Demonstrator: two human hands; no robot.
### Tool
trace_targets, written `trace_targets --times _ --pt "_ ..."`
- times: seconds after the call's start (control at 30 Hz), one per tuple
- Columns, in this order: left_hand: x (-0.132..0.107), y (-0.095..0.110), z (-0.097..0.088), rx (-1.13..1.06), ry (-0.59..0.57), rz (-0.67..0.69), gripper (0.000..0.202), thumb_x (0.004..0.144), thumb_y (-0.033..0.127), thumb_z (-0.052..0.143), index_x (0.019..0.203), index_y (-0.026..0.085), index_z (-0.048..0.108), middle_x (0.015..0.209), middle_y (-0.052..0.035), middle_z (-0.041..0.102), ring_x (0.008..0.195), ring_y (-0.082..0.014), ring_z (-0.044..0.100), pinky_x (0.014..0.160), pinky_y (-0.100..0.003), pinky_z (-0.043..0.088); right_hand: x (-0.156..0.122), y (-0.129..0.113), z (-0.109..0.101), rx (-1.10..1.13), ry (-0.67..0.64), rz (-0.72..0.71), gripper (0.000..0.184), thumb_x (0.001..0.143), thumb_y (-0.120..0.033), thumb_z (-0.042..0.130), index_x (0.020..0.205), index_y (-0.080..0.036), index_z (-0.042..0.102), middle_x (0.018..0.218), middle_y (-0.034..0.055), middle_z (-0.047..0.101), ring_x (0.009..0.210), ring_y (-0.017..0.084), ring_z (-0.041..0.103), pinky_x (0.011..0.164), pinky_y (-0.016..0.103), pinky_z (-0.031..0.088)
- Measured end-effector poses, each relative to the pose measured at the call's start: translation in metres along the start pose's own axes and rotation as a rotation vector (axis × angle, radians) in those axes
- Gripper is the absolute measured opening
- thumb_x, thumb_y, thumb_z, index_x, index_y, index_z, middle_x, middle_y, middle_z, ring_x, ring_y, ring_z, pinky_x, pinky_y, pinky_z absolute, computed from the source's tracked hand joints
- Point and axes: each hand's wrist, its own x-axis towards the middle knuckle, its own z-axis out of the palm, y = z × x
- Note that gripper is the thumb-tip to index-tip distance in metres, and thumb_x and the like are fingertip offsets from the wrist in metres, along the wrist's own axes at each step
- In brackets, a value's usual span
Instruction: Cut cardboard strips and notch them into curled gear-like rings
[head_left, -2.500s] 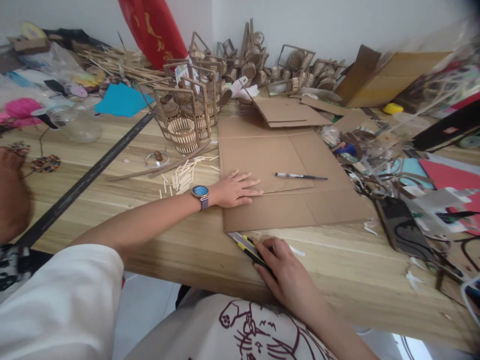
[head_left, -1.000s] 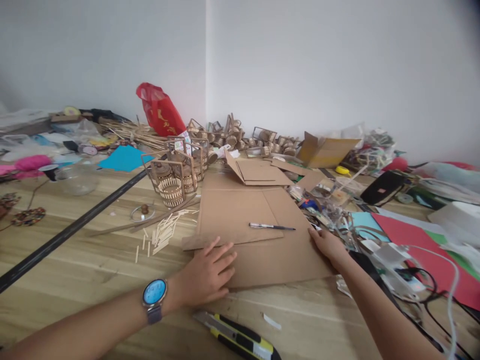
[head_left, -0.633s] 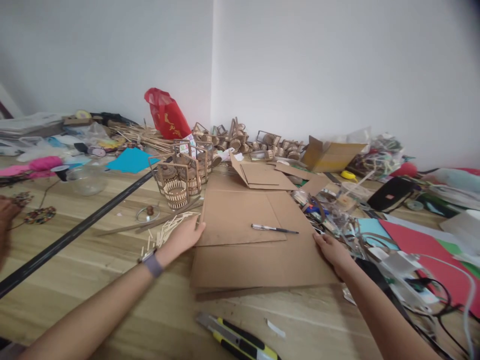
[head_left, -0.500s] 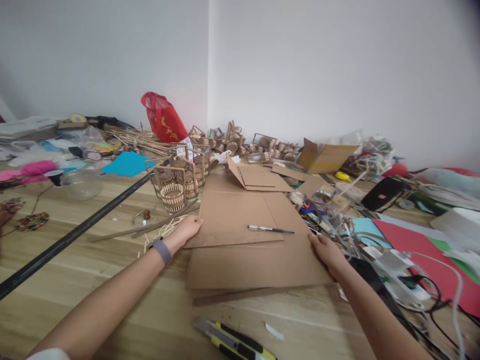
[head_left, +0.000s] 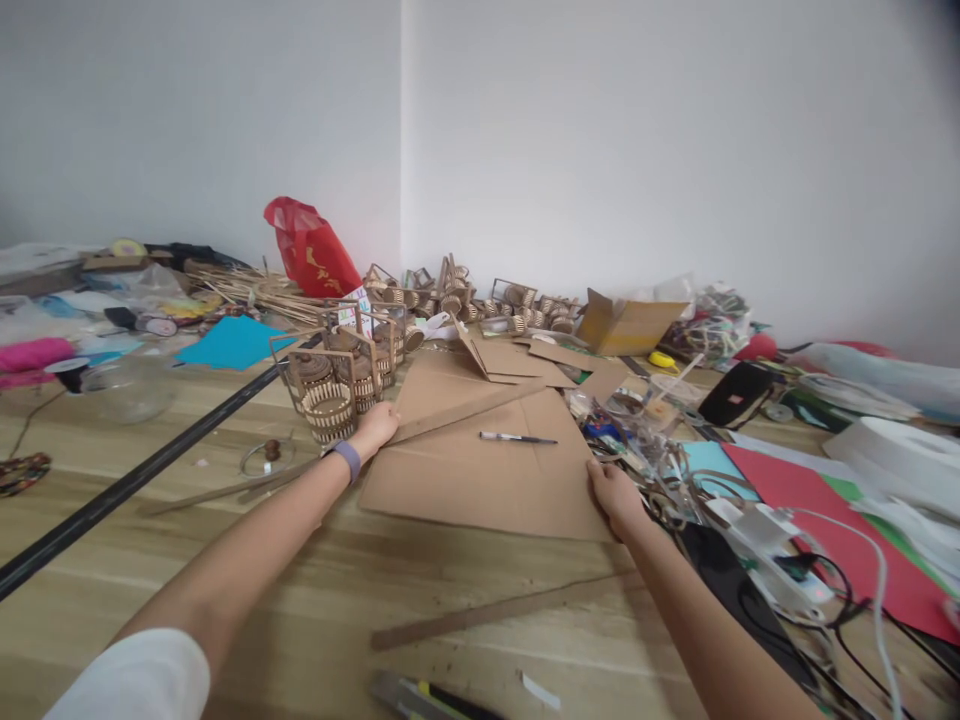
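Observation:
A large brown cardboard sheet (head_left: pixel 480 485) lies on the wooden table (head_left: pixel 225 590). On it rests a smaller cardboard sheet (head_left: pixel 442 392), raised at its left side. My left hand (head_left: pixel 375 427), with a watch strap on the wrist, is closed on that raised left edge. My right hand (head_left: pixel 613 494) grips the large sheet's near right corner. A pen (head_left: pixel 517 438) lies on the large sheet between the hands. A narrow cardboard strip (head_left: pixel 510 610) lies loose on the table nearer me. A yellow and black utility knife (head_left: pixel 427 695) lies at the bottom edge, untouched.
Small wooden lanterns (head_left: pixel 326 395) stand right beside my left hand. A long black bar (head_left: pixel 135 480) runs diagonally at the left. Cables, a white adapter (head_left: pixel 780 580) and red paper (head_left: pixel 832 500) crowd the right. A red bag (head_left: pixel 311 250) and cardboard scraps line the wall.
My right hand left the knife and took the large sheet's right corner. My left hand moved from flat on the cardboard to its left edge and lifted it. The sheets slid away, leaving the strip.

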Motion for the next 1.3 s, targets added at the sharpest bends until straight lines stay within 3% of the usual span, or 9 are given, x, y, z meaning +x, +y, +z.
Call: trace_targets --times 0.17,0.33,0.5,0.57,0.63,0.77,0.9,1.17,1.3 --pt "0.018 0.005 0.004 0.107 0.006 -0.017 0.034 0.094 0.034 0.061 0.124 0.017 0.057 0.124 -0.0096 0.060 0.105 -0.0233 0.062 0.087 -0.043 0.055 0.004 -0.015 0.002 -0.041 -0.023 -0.072 0.035 0.094 -0.036 0.060 0.123 -0.018 0.058 0.125 0.0087 0.061 0.104 0.023 0.063 0.087 0.044 0.055" --pt "0.009 0.007 0.010 0.206 0.040 0.090 0.035 0.094 0.034 0.061 0.124 0.016 0.057 0.124 -0.0096 0.060 0.104 -0.0230 0.063 0.087 -0.043 0.055 -0.008 -0.017 -0.018 -0.076 -0.070 -0.316 0.033 0.093 -0.036 0.061 0.121 -0.020 0.060 0.125 0.0075 0.060 0.106 0.024 0.062 0.088 0.041 0.054" --pt "-0.037 0.011 0.011 0.277 0.094 0.409 0.037 0.099 0.031 0.049 0.128 0.010 0.056 0.138 -0.0217 0.052 0.133 -0.0336 0.044 0.112 -0.052 0.033 -0.052 -0.007 -0.049 -0.107 -0.166 -0.580 0.024 0.093 -0.030 0.060 0.113 -0.019 0.066 0.116 0.0103 0.065 0.105 0.024 0.062 0.092 0.043 0.051" --pt "-0.061 0.014 0.016 0.292 0.049 0.570 0.042 0.096 0.037 0.053 0.131 0.014 0.055 0.145 -0.0172 0.048 0.139 -0.0326 0.037 0.116 -0.051 0.027 -0.081 -0.001 -0.050 -0.127 -0.284 -0.724 0.022 0.084 -0.026 0.069 0.105 -0.025 0.070 0.112 0.0065 0.068 0.107 0.024 0.061 0.097 0.041 0.048" --pt "-0.082 0.016 0.024 0.302 -0.029 0.717 0.047 0.090 0.044 0.063 0.130 0.020 0.058 0.148 -0.0109 0.048 0.141 -0.0289 0.036 0.118 -0.044 0.026 -0.109 0.003 -0.043 -0.267 -0.458 -0.903 0.040 0.078 -0.027 0.075 0.116 -0.023 0.067 0.118 0.0106 0.066 0.111 0.028 0.059 0.095 0.042 0.047" --pt "-0.109 0.014 0.047 0.405 -0.146 1.024 0.050 0.086 0.048 0.067 0.128 0.021 0.062 0.148 -0.0151 0.048 0.141 -0.0350 0.036 0.117 -0.054 0.026 -0.142 0.009 -0.022 -0.471 -0.452 -0.848 0.026 0.082 -0.012 0.064 0.106 -0.020 0.068 0.109 0.0097 0.068 0.107 0.028 0.059 0.091 0.042 0.047" --pt "-0.113 0.012 0.051 0.441 -0.159 0.992 0.038 0.091 0.034 0.064 0.127 0.022 0.063 0.143 -0.0145 0.053 0.136 -0.0336 0.044 0.113 -0.053 0.035 -0.144 0.014 -0.018 -0.491 -0.395 -0.920 0.014 0.087 -0.010 0.055 0.090 -0.019 0.066 0.099 0.0084 0.070 0.098 0.025 0.062 0.087 0.039 0.047" --pt "-0.134 0.024 -0.010 0.237 -0.130 0.941 0.038 0.101 0.040 0.044 0.129 0.020 0.061 0.131 -0.0091 0.064 0.125 -0.0261 0.055 0.108 -0.045 0.041 -0.111 0.003 -0.053 -0.431 -0.197 -0.952 0.019 0.095 -0.019 0.044 0.094 -0.019 0.062 0.090 0.0094 0.069 0.086 0.022 0.065 0.079 0.035 0.048" --pt "-0.153 0.025 -0.010 0.317 -0.116 0.874 0.036 0.098 0.036 0.051 0.129 0.020 0.061 0.123 -0.0106 0.069 0.110 -0.0276 0.064 0.094 -0.043 0.050 -0.100 -0.023 -0.046 -0.316 -0.126 -0.998 0.021 0.097 -0.023 0.043 0.097 -0.019 0.063 0.093 0.0103 0.069 0.086 0.023 0.065 0.077 0.035 0.049"
